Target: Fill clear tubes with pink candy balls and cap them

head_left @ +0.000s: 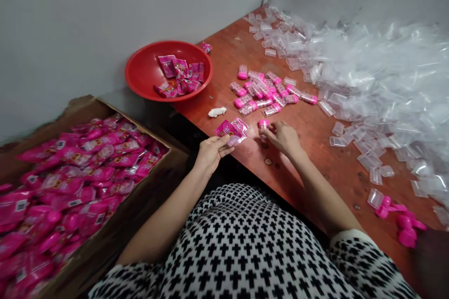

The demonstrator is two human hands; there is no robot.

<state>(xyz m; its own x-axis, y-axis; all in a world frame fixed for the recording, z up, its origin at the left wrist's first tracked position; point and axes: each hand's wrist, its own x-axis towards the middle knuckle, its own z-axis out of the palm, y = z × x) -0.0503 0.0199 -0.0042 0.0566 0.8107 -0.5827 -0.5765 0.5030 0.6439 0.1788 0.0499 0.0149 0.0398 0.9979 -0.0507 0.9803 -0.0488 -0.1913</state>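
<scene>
The left hand (212, 152), palm partly turned up, pinches a glossy pink sachet (224, 128) between thumb and fingers; the sachet is thin, creased film with a ring pattern, lying over the table edge. The right hand (283, 136), knuckles up and fingers bent, pinches a pink-ended clear tube (263, 124) at the tabletop, pink end uppermost. Both forearms are bare and angle inward from sleeves with black crosses on white.

At the right hand's 11 o'clock lies a cluster of filled tubes (261, 89), smooth, rounded and pink-ended. At its 2 o'clock spreads a heap of transparent plastic sleeves (372, 79); at 4 o'clock sit moulded pink parts (407, 229). The table (301, 173) is reddish, worn and spotted.

From the left hand, a round red plastic bowl (136, 72) with crumpled sachets is at 11 o'clock, a crumpled white scrap (217, 112) at 12, and a rough-edged cardboard carton (156, 161) of pink packets (101, 159) between 8 and 9. Some packets show barcodes; their lettering is too small to read.
</scene>
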